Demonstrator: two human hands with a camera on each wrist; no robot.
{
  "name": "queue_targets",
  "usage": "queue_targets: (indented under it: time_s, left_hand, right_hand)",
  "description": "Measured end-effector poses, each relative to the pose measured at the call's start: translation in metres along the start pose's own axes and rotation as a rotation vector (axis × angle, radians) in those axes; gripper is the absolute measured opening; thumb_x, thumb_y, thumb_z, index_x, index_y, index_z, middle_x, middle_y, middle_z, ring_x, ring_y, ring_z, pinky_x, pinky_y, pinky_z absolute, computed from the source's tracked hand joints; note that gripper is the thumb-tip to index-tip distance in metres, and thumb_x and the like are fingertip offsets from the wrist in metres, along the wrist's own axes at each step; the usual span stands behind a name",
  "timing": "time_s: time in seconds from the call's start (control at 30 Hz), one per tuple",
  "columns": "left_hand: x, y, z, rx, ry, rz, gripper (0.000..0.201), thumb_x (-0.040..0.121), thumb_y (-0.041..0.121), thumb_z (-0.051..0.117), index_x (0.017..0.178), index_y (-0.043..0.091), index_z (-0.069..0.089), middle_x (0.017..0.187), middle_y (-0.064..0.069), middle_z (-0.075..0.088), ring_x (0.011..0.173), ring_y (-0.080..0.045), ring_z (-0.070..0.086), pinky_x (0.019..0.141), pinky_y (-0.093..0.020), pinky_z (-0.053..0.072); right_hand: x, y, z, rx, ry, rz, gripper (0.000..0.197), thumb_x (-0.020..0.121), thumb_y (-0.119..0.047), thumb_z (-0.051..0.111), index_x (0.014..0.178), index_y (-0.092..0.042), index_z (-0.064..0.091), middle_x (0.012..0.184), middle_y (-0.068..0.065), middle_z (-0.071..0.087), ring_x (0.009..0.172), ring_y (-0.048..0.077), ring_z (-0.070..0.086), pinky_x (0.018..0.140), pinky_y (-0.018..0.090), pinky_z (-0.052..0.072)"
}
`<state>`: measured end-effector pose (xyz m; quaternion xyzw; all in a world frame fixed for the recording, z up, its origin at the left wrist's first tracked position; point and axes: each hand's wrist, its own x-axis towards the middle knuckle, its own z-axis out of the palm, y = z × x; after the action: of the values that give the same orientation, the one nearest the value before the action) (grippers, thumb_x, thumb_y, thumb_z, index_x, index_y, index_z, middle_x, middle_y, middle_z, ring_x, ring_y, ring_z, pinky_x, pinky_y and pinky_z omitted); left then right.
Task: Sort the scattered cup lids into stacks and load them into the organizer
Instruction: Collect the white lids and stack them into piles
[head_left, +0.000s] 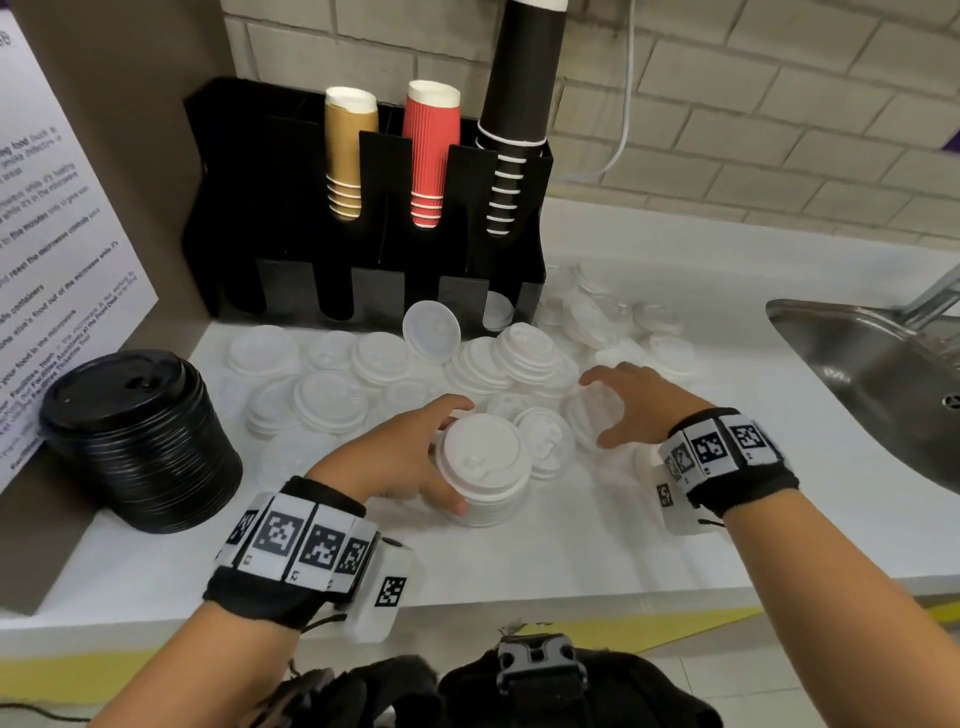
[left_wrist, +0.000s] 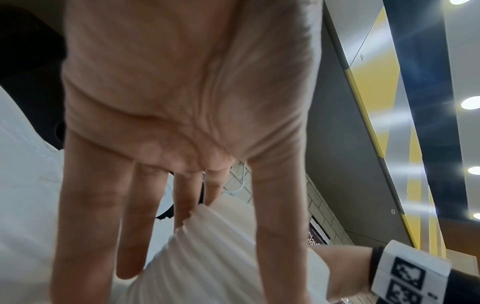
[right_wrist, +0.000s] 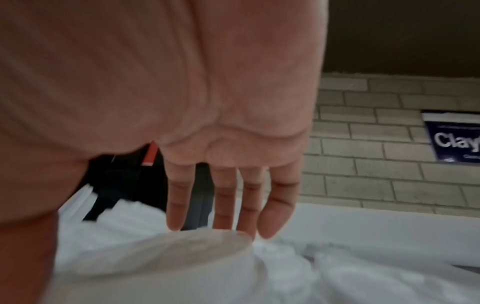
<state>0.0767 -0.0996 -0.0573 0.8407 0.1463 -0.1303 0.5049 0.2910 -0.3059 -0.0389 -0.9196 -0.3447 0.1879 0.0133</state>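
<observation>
Head view: left hand (head_left: 400, 457) grips the white lid stack (head_left: 480, 467) near the counter's (head_left: 571, 561) front edge; right hand (head_left: 628, 402) spreads wide over clear lids (head_left: 592, 415); a nudge could topple the stack.

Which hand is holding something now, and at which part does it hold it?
The left hand grips the stack of white lids by its side, thumb and fingers around it. The right hand hovers spread over clear lids; whether it holds them cannot be told.
</observation>
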Motion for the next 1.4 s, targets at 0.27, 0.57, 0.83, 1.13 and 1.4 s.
queue_targets:
  time_s: [0.27,0.57,0.83,1.13,1.4]
  left_hand:
    - [-0.001,-0.003,-0.004,-0.017,-0.007,-0.003,0.092,0.062,0.010,0.090,0.136,0.033,0.041,0.127,0.018,0.047,0.113,-0.009,0.049,0.076,-0.016,0.043]
    - [0.003,-0.007,-0.004,-0.043,-0.007,0.003,0.095,0.062,0.011,0.090,0.139,0.032,0.040,0.123,0.017,0.053,0.100,0.005,0.052,0.076,-0.016,0.045]
    - [0.005,-0.007,-0.001,-0.053,0.009,0.016,0.087,0.060,0.011,0.090,0.131,0.032,0.044,0.119,0.016,0.058,0.105,-0.005,0.057,0.089,-0.030,0.053]
    - [0.006,-0.009,-0.002,-0.049,0.007,0.019,0.090,0.057,0.015,0.093,0.125,0.041,0.041,0.116,0.022,0.056,0.105,0.000,0.054,0.086,-0.026,0.051]
    - [0.004,-0.005,-0.001,-0.040,0.015,0.050,0.089,0.060,0.018,0.092,0.132,0.036,0.043,0.119,0.024,0.052,0.108,-0.003,0.051,0.081,-0.022,0.050]
  right_hand:
    - [-0.035,-0.036,-0.008,0.545,0.212,-0.268,0.067,0.069,-0.023,0.083,0.119,-0.037,0.042,0.112,-0.011,0.050,0.100,0.010,0.053,0.069,0.012,0.042]
    - [-0.050,-0.082,0.017,0.455,0.063,-0.439,0.062,0.070,-0.024,0.082,0.117,-0.039,0.045,0.124,-0.009,0.048,0.107,0.004,0.048,0.074,0.001,0.036]
    - [-0.046,-0.099,0.019,0.337,0.082,-0.501,0.063,0.069,-0.024,0.082,0.127,-0.030,0.056,0.124,-0.008,0.053,0.115,0.007,0.045,0.086,0.006,0.032]
    - [-0.046,-0.096,0.018,0.314,0.029,-0.524,0.075,0.062,-0.034,0.087,0.128,-0.036,0.051,0.126,-0.012,0.046,0.118,0.006,0.041,0.099,0.017,0.035]
    - [0.036,-0.096,-0.017,0.017,0.071,-0.316,0.060,0.084,-0.040,0.069,0.137,-0.023,0.047,0.142,0.004,0.043,0.132,0.024,0.037,0.110,0.041,0.033]
